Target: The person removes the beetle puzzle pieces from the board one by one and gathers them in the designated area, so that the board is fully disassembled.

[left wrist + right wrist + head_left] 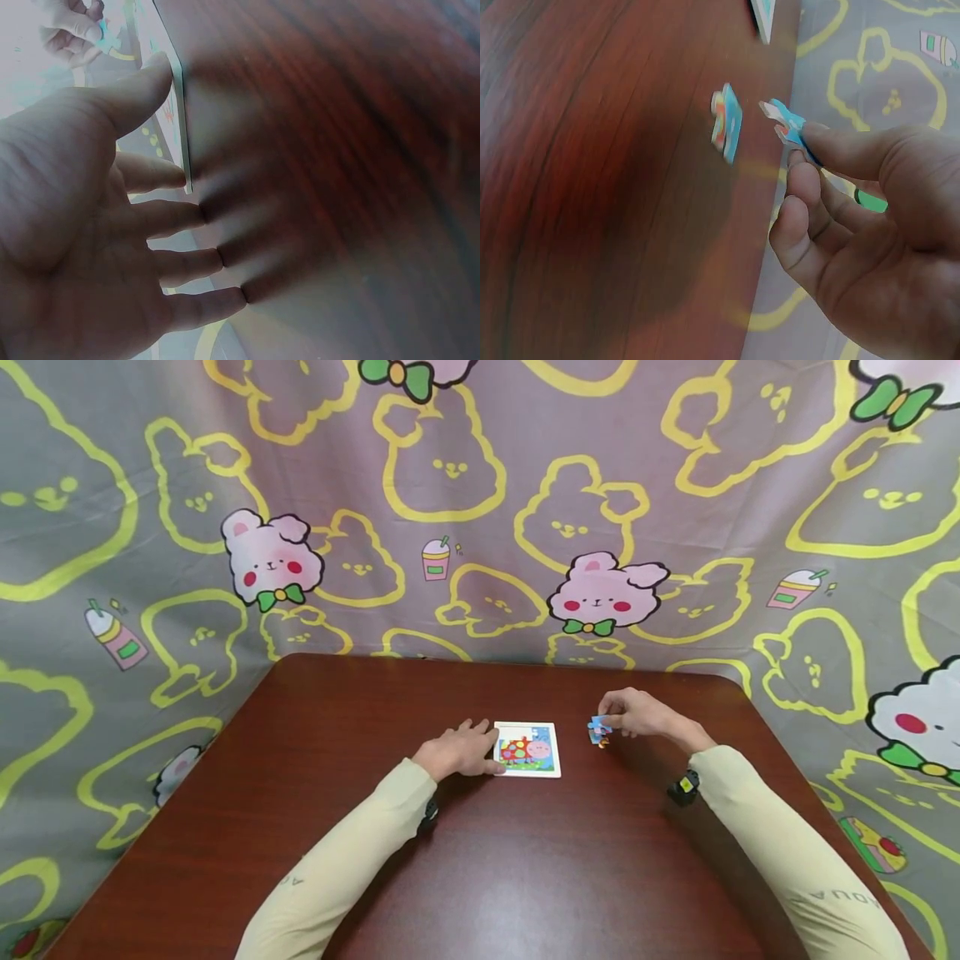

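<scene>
A jigsaw puzzle board (pixel 557 753) with a white border lies on the table, showing a red spotted figure with a pink head over green and blue; a pale gap shows at its upper left. My left hand (pixel 462 750) spreads its fingers along the board's left side, thumb and forefinger at its edge, the other fingertips on the tabletop. To the right of the board, my right hand (pixel 877 202) pinches a light-blue puzzle piece (pixel 791 120) between thumb and fingers, raised above the table. Below it another blue puzzle piece (pixel 733 124) with orange and red lies on the wood.
The dark red-brown wooden table (pixel 337 718) has rounded far corners. A grey curtain (pixel 480 602) printed with yellow outlines and pink rabbits hangs behind it and along both sides. Dark bands with devices sit at both wrists, below pale sleeves (pixel 787 843).
</scene>
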